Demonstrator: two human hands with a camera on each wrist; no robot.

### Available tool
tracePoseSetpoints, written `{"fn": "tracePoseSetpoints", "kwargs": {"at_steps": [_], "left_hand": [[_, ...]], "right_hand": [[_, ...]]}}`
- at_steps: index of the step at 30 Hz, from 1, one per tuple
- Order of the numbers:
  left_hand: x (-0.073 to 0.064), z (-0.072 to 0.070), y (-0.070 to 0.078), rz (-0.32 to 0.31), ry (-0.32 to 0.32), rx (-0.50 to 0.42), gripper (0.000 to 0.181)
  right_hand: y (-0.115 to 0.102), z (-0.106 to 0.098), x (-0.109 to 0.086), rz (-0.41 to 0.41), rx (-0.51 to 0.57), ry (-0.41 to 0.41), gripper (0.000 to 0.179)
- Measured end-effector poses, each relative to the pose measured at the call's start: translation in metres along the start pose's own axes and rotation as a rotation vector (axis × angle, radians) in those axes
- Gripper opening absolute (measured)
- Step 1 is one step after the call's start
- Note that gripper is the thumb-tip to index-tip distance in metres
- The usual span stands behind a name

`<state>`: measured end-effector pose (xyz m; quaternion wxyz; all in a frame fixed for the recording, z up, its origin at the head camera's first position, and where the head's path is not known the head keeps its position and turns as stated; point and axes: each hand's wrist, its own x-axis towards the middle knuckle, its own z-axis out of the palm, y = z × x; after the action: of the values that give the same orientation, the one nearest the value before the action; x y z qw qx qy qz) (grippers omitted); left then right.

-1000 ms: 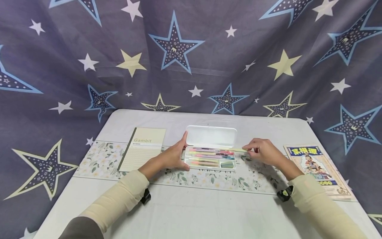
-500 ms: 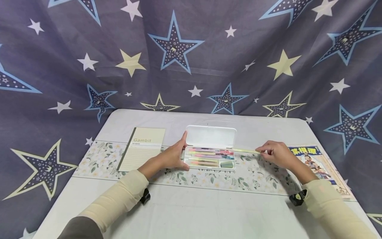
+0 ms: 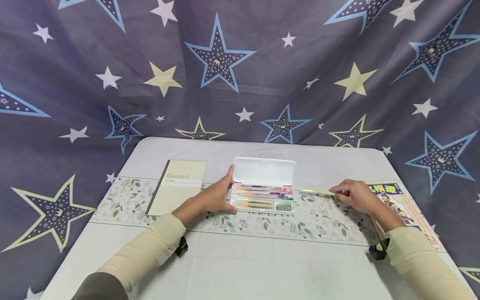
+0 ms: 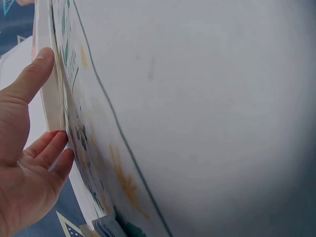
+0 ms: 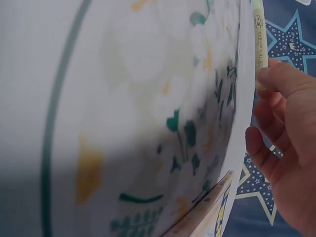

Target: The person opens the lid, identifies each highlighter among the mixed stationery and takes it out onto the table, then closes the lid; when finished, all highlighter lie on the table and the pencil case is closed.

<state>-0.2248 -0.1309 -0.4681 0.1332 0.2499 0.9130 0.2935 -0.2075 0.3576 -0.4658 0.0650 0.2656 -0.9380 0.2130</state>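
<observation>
A white pencil case (image 3: 264,171) lies with its lid folded back on the table. Inside it are several colourful pens (image 3: 262,191) and a grey-green block (image 3: 284,206) in the front right compartment. My left hand (image 3: 216,196) holds the case's left end, thumb at the front corner and fingers by the lid; the left wrist view shows them around the white end (image 4: 51,101). To the right of the case, my right hand (image 3: 355,195) pinches a slim pale yellow highlighter (image 3: 315,191) between thumb and fingertips. Its tip points left toward the case; small print shows on its barrel (image 5: 260,37).
A cream notebook (image 3: 180,187) marked Gambit lies left of the case. Partly behind the right forearm is a colourful book (image 3: 406,208) near the table's right edge. A floral strip (image 3: 270,227) runs across the white table (image 3: 262,266). A star-patterned curtain (image 3: 240,96) hangs behind.
My right hand has drawn the highlighter away to the right, from the case's right edge to a spot beside the book. The left hand and the case have stayed in place.
</observation>
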Motion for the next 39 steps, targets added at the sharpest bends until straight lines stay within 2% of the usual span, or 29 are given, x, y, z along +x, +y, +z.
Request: {"fn": "tracePoseSetpoints", "kwargs": {"at_steps": [13, 32, 39], "left_hand": [[0.001, 0.001, -0.001, 0.000, -0.005, 0.002, 0.155], [0.001, 0.001, -0.001, -0.006, -0.003, 0.005, 0.155], [0.000, 0.001, -0.001, -0.006, -0.001, -0.001, 0.154]], "right_hand": [[0.006, 0.002, 0.006, 0.091, -0.064, -0.112, 0.023], [0.005, 0.003, 0.010, 0.152, -0.082, -0.122, 0.022], [-0.001, 0.000, 0.013, 0.114, -0.077, -0.078, 0.022]]}}
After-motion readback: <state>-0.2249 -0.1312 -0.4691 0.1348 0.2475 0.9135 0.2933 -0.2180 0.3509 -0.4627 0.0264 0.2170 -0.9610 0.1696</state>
